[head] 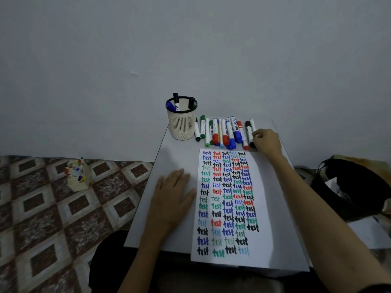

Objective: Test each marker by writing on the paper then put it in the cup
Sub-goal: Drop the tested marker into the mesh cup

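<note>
The left hand [173,197] lies flat and relaxed on the white table [179,157], palm down and fingers straight, with the thumb side just touching the left edge of the paper [230,205]. It grasps nothing. The right hand [267,142] reaches forward past the far right corner of the paper. Its fingers are curled down onto the rightmost marker [253,123], a white barrel with a dark lower end that shows just below the fingertips. Whether that marker is off the table cannot be told. The row of markers [224,132] stretches leftward from the right hand's fingers, lying side by side just beyond the paper's top edge, with green, red, blue and black caps. A black-capped marker [248,127] lies just beside the one under the fingers. At the far left end of the row, ahead of the left hand's fingertips, stands the cup [182,125], a cream slatted holder with a dark rim. Three pens [176,100] stand in it, two black-capped and one blue. The paper lies between the two forearms, filled with columns of the word "test" in black, blue, red and green. On the patterned tile floor [53,208] well to the left of the left hand sits a small box of coloured markers [77,176]. A black bin [349,191] sits to the right of the right forearm.
</note>
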Demonstrator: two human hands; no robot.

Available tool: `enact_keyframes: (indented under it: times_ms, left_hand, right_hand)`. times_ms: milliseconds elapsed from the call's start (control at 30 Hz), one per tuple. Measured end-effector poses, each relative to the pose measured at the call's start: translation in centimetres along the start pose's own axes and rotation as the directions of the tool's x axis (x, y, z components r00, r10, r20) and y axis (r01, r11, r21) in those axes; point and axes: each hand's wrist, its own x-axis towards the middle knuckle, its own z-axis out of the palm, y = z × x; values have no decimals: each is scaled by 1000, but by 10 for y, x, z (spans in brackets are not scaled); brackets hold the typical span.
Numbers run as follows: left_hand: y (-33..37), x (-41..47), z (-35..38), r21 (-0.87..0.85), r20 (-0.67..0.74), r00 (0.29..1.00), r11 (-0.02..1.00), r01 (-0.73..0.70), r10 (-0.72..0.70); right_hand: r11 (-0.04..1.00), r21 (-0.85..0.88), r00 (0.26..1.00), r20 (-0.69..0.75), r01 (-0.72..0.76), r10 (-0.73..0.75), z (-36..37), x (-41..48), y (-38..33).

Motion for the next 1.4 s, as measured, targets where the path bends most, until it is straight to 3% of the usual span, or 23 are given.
enact_keyframes:
  times_ms: [267, 433, 500, 567, 700, 800, 967, 1133, 1267, 1400]
  left_hand:
    - [0, 0, 0, 2, 2, 1000, 1000, -4, 4]
    - [-3, 0, 2, 1, 5, 1000, 1000, -7, 7]
    - [-2, -1, 1, 4, 5, 1000, 1000, -7, 7]
    - [-3, -2, 1, -4, 14, 1000, 1000, -10, 10]
    - [1, -1, -3, -169, -26, 1000, 986, 6, -11]
    - [8, -4, -10, -319, -48, 997, 947, 41, -59]
    - [34, -5, -20, -510, 59, 998, 860, 10, 23]
    - [66, -1, -18, -428, 108, 963, 886, -178, 245]
    - [71, -6, -13, -449, 120, 959, 875, -179, 258]
    - [75, -17, -9, -477, 128, 963, 866, -150, 237]
  right_hand:
    - [1000, 18, 1000, -4, 18, -18, -9, -13, 5]
    - [953, 302, 952, -285, -23, 114, -20, -30, -1]
    - [868, 496, 893, -403, 31, 198, -28, -39, -6]
    - [708, 695, 858, -436, 128, 272, -39, -50, -9]
    - [351, 922, 893, -288, 162, 346, -57, -86, -13]
    - [216, 975, 965, -112, 60, 236, -62, -125, -17]
    - [188, 980, 997, 67, -72, 36, -53, -173, -34]
    - [148, 976, 985, 167, -158, -49, -42, -198, -53]
    - [313, 922, 936, 296, -228, -190, -30, -214, -58]
    - [410, 890, 920, 315, -200, -235, -30, -210, -55]
